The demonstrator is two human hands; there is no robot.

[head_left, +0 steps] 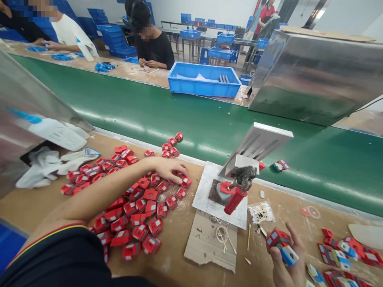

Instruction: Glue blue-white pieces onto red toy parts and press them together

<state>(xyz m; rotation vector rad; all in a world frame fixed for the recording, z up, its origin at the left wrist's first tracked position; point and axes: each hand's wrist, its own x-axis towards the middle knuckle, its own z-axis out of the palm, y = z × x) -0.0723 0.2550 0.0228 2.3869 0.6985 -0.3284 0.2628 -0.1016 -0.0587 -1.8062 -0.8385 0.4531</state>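
My left hand (pixel 169 169) reaches over a heap of small red plastic toy car shells (pixel 151 194). Its fingers are apart and bent down at the heap's right edge, touching or just above a red shell (pixel 186 182); the fingertips are partly hidden. Between thumb and fingers, my right hand (pixel 289 259) grips a toy car (pixel 279 241) with a red top and a blue and white part, at the lower right. In the middle, a toggle clamp (pixel 243 179) with a red handle stands on a metal plate (pixel 203 195), a red piece under it.
Several more toy cars (pixel 335 255) lie at the right. Cotton swabs (pixel 261 212) and torn cardboard (pixel 209 243) lie around the clamp. A white squeeze bottle (pixel 58 133) and cloth gloves (pixel 44 167) are at left. Beyond the green belt (pixel 134 103), co-workers sit near a blue crate (pixel 203 85).
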